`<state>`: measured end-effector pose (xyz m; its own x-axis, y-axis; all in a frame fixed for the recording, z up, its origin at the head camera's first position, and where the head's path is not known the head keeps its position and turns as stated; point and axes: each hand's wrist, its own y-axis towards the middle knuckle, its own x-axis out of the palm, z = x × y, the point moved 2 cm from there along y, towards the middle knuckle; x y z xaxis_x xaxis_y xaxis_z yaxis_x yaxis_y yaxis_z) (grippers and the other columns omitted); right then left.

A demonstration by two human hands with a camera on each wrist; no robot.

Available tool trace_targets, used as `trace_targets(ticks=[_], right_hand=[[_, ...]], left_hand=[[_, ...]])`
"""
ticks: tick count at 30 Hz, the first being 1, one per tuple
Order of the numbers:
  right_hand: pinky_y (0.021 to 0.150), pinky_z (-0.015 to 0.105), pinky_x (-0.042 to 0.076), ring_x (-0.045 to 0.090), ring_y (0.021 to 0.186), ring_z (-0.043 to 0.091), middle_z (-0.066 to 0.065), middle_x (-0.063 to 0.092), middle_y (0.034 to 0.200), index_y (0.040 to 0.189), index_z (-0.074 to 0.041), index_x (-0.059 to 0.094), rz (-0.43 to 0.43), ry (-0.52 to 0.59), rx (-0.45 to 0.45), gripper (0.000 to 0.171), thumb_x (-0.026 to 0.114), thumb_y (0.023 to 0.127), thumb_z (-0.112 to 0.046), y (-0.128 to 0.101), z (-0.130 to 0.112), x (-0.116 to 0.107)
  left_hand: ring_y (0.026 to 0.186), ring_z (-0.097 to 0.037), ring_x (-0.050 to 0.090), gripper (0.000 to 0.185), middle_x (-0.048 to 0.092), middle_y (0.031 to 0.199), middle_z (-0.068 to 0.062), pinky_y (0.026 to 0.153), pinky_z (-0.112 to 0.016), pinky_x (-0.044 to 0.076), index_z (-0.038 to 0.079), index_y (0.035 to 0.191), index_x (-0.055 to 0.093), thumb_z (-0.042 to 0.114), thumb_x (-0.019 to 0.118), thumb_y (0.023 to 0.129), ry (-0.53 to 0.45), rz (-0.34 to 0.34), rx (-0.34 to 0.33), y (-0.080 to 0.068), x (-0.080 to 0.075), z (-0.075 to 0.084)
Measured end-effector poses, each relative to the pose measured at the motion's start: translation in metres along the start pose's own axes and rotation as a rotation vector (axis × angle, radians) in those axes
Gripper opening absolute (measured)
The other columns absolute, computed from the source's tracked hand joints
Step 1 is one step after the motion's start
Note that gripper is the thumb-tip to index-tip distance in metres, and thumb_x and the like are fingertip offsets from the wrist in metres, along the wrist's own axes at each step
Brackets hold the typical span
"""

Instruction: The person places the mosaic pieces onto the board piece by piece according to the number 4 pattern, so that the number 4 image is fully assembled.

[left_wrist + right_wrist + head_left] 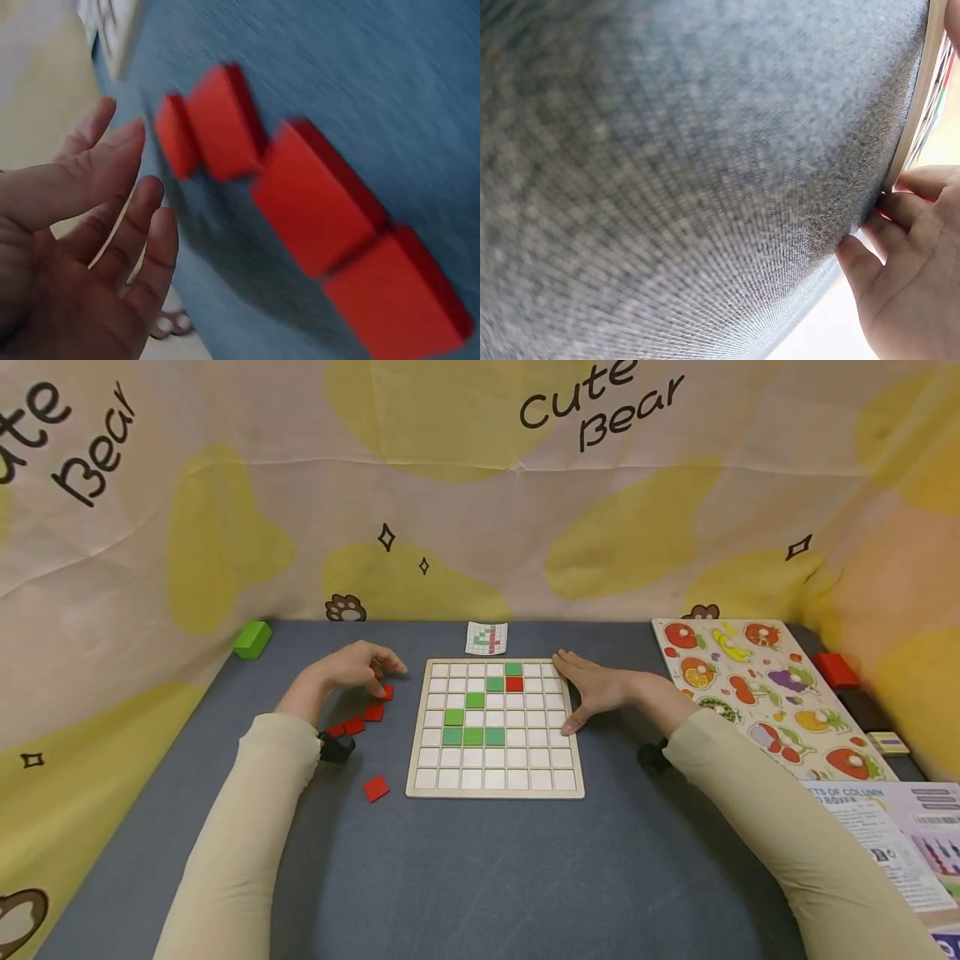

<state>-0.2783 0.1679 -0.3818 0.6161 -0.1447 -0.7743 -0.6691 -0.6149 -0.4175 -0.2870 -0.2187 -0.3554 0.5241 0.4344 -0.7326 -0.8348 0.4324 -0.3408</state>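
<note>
My left hand [358,665] hangs over a short row of red square tiles [373,713] left of the board, its fingers loosely bent. In the left wrist view no tile shows between the thumb and fingers [154,255]; several red tiles [319,199] lie beside them. A wooden grid board [495,794] carries several green tiles [475,700] in a slanting line and a bottom row, plus one red tile [513,683] below the top green one. My right hand [596,685] rests spread along the board's right edge, fingertips at the upper corner and thumb lower down.
Behind the board lies a small pattern card [486,639]. One red tile [376,788] sits apart at front left. A green block [252,640] stands at the far left. To the right are a fruit picture board [772,693], a red block [836,670] and a printed sheet [885,835].
</note>
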Motion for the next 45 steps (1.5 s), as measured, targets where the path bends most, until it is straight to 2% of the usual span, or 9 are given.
trace_targets(ticks=[6, 10, 14, 19, 27, 31, 37, 40, 45], right_hand=[[0.124, 0.060, 0.004, -0.012, 0.154, 0.041, 0.023, -0.014, 0.165, 0.157, 0.002, -0.005, -0.002, 0.002, 0.006, 0.128, 0.081, 0.077, -0.048, 0.000, 0.000, 0.001], [0.124, 0.060, 0.004, -0.012, 0.154, 0.041, 0.023, -0.014, 0.165, 0.157, 0.002, -0.005, 0.000, 0.006, 0.006, 0.127, 0.081, 0.077, -0.047, -0.001, 0.000, 0.001], [0.124, 0.060, 0.004, -0.012, 0.154, 0.041, 0.024, -0.014, 0.165, 0.156, 0.002, -0.005, -0.001, 0.001, 0.006, 0.127, 0.081, 0.077, -0.048, 0.000, 0.001, 0.000], [0.124, 0.060, 0.005, -0.012, 0.154, 0.041, 0.024, -0.014, 0.165, 0.157, 0.002, -0.005, -0.002, -0.005, 0.009, 0.128, 0.081, 0.077, -0.049, -0.001, 0.002, 0.001], [0.123, 0.061, 0.004, -0.012, 0.154, 0.042, 0.025, -0.014, 0.164, 0.156, 0.003, -0.005, -0.007, 0.004, -0.003, 0.127, 0.080, 0.078, -0.049, -0.001, 0.003, 0.001], [0.123, 0.061, 0.004, -0.012, 0.153, 0.042, 0.025, -0.014, 0.164, 0.156, 0.003, -0.006, -0.006, 0.011, -0.008, 0.128, 0.080, 0.077, -0.049, -0.002, 0.004, 0.002], [0.123, 0.060, 0.004, -0.013, 0.154, 0.041, 0.023, -0.015, 0.165, 0.157, 0.001, -0.006, -0.004, 0.005, 0.007, 0.128, 0.080, 0.078, -0.050, -0.001, 0.004, 0.002], [0.124, 0.060, 0.004, -0.013, 0.154, 0.040, 0.023, -0.015, 0.165, 0.157, 0.001, -0.006, -0.004, 0.005, 0.006, 0.128, 0.080, 0.077, -0.050, 0.000, 0.004, 0.002], [0.124, 0.060, 0.003, -0.013, 0.154, 0.040, 0.023, -0.015, 0.165, 0.157, 0.001, -0.006, -0.006, 0.006, -0.002, 0.128, 0.080, 0.077, -0.051, 0.000, 0.003, 0.001]], left_hand=[[0.124, -0.042, 0.049, 0.053, 0.052, 0.139, -0.023, 0.102, -0.051, 0.045, 0.005, 0.127, 0.065, -0.020, 0.057, 0.080, 0.035, -0.051, 0.019, -0.005, 0.003, -0.016], [0.122, -0.044, 0.049, 0.053, 0.051, 0.134, -0.023, 0.100, -0.051, 0.045, 0.006, 0.118, 0.071, -0.023, 0.055, 0.076, 0.071, -0.038, 0.028, -0.005, 0.004, -0.018], [0.110, -0.037, 0.054, 0.041, 0.057, 0.120, -0.020, 0.091, -0.046, 0.046, 0.007, 0.107, 0.074, -0.019, 0.062, 0.077, 0.135, 0.002, 0.032, -0.006, 0.003, -0.018], [0.101, -0.030, 0.055, 0.024, 0.061, 0.109, -0.017, 0.085, -0.038, 0.047, 0.006, 0.104, 0.071, -0.004, 0.073, 0.082, 0.154, 0.042, 0.019, -0.007, 0.003, -0.021], [0.078, -0.018, 0.057, 0.021, 0.067, 0.084, -0.007, 0.072, -0.028, 0.044, 0.004, 0.095, 0.064, 0.010, 0.079, 0.082, 0.023, 0.211, -0.037, -0.001, 0.008, -0.024], [0.075, -0.014, 0.056, 0.019, 0.068, 0.082, -0.006, 0.072, -0.026, 0.043, 0.004, 0.095, 0.065, 0.013, 0.078, 0.084, -0.034, 0.295, -0.028, 0.007, 0.015, -0.009], [0.078, -0.016, 0.058, 0.017, 0.068, 0.089, -0.007, 0.071, -0.026, 0.044, 0.006, 0.097, 0.068, 0.014, 0.077, 0.085, -0.119, 0.361, 0.006, 0.028, 0.038, 0.033], [0.082, -0.019, 0.060, 0.015, 0.068, 0.092, -0.008, 0.074, -0.028, 0.046, 0.008, 0.098, 0.069, 0.015, 0.076, 0.087, -0.134, 0.340, 0.032, 0.037, 0.053, 0.056], [0.085, -0.019, 0.063, 0.013, 0.069, 0.095, -0.009, 0.080, -0.028, 0.050, 0.006, 0.100, 0.070, 0.011, 0.073, 0.088, -0.136, 0.243, 0.105, 0.047, 0.078, 0.091]])
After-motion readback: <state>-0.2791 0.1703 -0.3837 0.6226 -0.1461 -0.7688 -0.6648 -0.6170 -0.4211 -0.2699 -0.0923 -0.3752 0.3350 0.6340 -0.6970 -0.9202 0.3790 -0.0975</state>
